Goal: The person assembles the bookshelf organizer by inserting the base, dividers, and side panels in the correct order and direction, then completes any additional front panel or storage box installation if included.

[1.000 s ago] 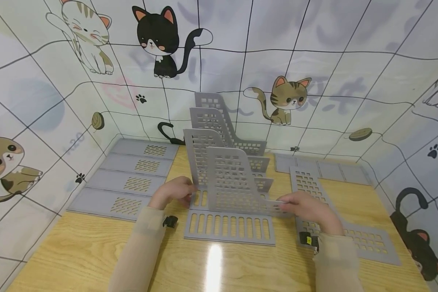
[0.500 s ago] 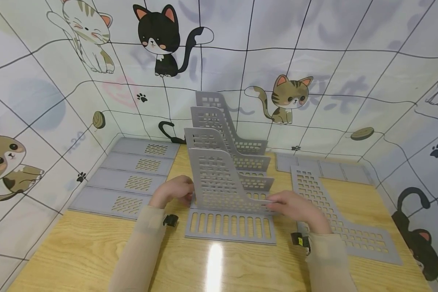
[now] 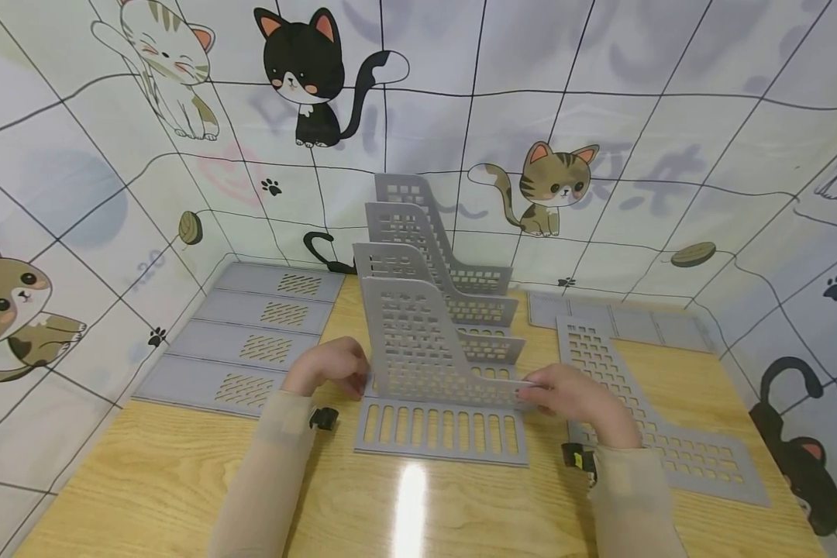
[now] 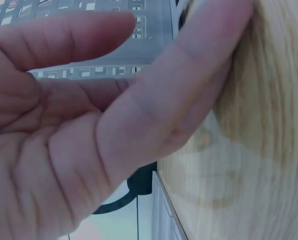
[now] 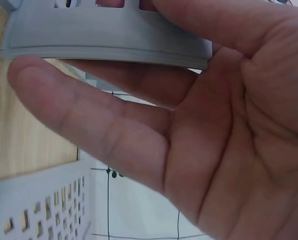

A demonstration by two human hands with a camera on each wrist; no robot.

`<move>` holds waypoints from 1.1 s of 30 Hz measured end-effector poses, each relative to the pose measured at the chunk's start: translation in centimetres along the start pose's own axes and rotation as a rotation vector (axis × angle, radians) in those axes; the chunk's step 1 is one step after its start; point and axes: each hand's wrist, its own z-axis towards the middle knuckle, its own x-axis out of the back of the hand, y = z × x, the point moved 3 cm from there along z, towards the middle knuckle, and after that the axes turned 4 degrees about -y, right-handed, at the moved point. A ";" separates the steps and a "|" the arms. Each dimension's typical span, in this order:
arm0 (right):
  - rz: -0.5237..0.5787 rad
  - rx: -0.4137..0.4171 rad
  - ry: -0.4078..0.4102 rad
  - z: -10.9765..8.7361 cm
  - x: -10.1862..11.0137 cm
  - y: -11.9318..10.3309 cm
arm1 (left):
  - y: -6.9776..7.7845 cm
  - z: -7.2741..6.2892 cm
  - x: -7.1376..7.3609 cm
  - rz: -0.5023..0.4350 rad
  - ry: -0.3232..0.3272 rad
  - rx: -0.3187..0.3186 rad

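A grey slotted base plate [image 3: 441,455] lies flat on the wooden table, with several stepped, perforated divider panels standing in a row on it. The frontmost divider panel [image 3: 415,333] stands upright across the plate. My right hand [image 3: 577,399] pinches its low right end between thumb and fingers; in the right wrist view the panel's edge [image 5: 114,37] passes between them. At the plate's left edge, my left hand [image 3: 331,366] rests with its fingertips down beside the panel's lower corner. In the left wrist view the left hand [image 4: 131,117] has thumb and fingers apart, nothing between them.
Another stepped divider panel [image 3: 642,422] lies flat at the right. Wide grey panels with slanted slots [image 3: 202,349] lie at the left, narrow grey panels [image 3: 635,324] at the back right. A cat-printed wall covering [image 3: 425,116] encloses the table.
The frontmost divider panel, held by my right hand, has shifted left to line up with the row behind it, then slightly back right. My left hand has barely moved.
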 end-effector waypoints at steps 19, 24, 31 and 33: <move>-0.121 0.102 0.038 1.2 -1.0 -1.7 | -0.7 0.3 0.4 -0.124 -0.064 -0.076; -0.127 0.101 0.053 1.6 -1.2 -1.7 | -0.5 0.2 0.4 -0.146 -0.070 -0.080; -0.128 0.126 0.041 1.4 -1.3 -1.6 | -0.4 -0.3 0.6 -0.103 -0.090 -0.107; -0.120 0.130 0.053 1.3 -1.4 -1.6 | -0.5 -0.7 0.8 -0.077 -0.100 -0.118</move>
